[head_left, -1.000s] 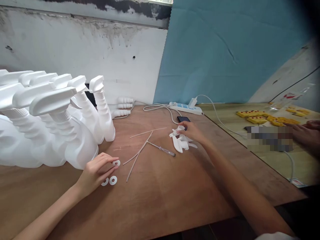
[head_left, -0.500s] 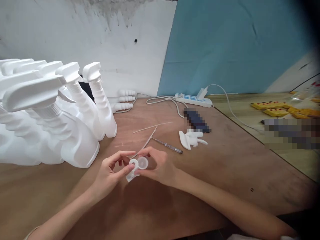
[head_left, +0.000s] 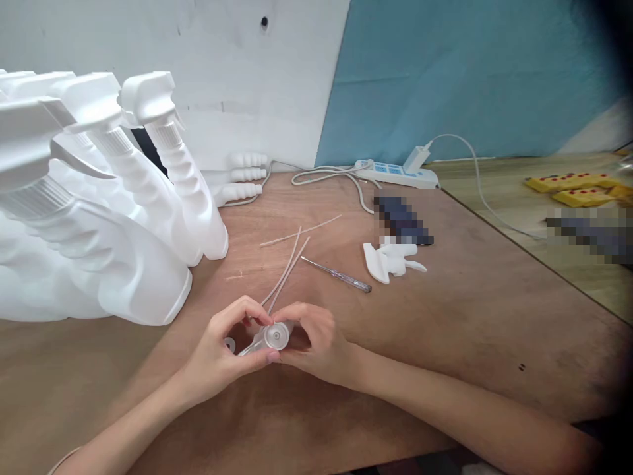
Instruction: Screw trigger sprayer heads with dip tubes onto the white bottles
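Observation:
My left hand (head_left: pixel 225 343) and my right hand (head_left: pixel 314 343) meet over the table, thumbs and fingers pinching a translucent plastic spray-head part (head_left: pixel 277 336). Its round, cup-like end faces up, with a small hub in the centre. The rest slants off to the lower left, partly behind my left fingers. A small white ring (head_left: pixel 230 344) shows within the curve of my left hand; whether it lies on the table or is held, I cannot tell. Beyond my hands are thin pale tubes (head_left: pixel 287 270), a clear-handled screwdriver (head_left: pixel 341 276) and a white trigger spray head (head_left: pixel 393 259).
White spray bottles (head_left: pixel 133 257) crowd the left side, with several more lying (head_left: pixel 237 192) by the wall. A power strip (head_left: pixel 395 175) with a plugged-in charger (head_left: pixel 416 158) sits at the back. A blurred dark phone-like object (head_left: pixel 403 221) is at right, yellow pieces (head_left: pixel 573 181) beyond.
The white ring has left the fingertip pinch and now shows inside my left hand's curve. Both hands have come together on the translucent part, its round end turned up. The view has tilted down.

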The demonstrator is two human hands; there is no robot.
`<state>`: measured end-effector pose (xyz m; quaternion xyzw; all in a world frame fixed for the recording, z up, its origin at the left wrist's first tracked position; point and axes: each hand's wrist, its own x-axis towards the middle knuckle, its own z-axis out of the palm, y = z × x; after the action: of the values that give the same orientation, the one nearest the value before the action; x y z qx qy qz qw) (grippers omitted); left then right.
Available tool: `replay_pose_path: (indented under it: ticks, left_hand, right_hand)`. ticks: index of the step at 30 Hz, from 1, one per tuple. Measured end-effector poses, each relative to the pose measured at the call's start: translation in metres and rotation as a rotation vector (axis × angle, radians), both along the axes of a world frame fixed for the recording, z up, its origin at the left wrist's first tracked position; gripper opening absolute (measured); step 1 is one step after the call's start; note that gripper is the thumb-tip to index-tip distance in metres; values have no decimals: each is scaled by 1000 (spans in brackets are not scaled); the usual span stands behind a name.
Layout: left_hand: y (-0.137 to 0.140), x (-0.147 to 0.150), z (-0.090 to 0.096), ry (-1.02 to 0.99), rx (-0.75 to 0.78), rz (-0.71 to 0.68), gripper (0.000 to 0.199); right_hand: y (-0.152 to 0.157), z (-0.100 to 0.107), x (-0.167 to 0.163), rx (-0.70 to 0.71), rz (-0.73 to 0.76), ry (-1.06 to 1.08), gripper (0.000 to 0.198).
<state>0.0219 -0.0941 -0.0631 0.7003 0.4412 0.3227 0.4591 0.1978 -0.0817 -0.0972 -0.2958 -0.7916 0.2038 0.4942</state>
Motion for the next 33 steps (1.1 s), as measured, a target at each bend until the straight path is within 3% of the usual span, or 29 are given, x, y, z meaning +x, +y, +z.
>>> replay_pose_path:
  ticks: [5, 8, 10, 14, 19, 33]
  left_hand:
    - [2, -10, 2, 169, 376, -174, 19]
    - [4, -14, 2, 319, 626, -238, 26]
    - [4, -14, 1, 391, 712, -251, 27]
    - [3, -13, -3, 439, 770, -255, 25]
    - [3, -14, -6, 420, 822, -240, 20]
    - [1, -11, -7, 340, 786, -190, 26]
  right_hand:
    - [2, 4, 3, 46, 78, -35, 26]
    - [3, 4, 6, 142, 119, -94, 25]
    - [4, 3, 8, 226, 116, -137, 22]
    - [7, 1, 10, 318, 110, -186, 15]
    - [10, -2, 12, 317, 120, -167, 13]
    - [10, -2, 9, 332, 92, -165, 12]
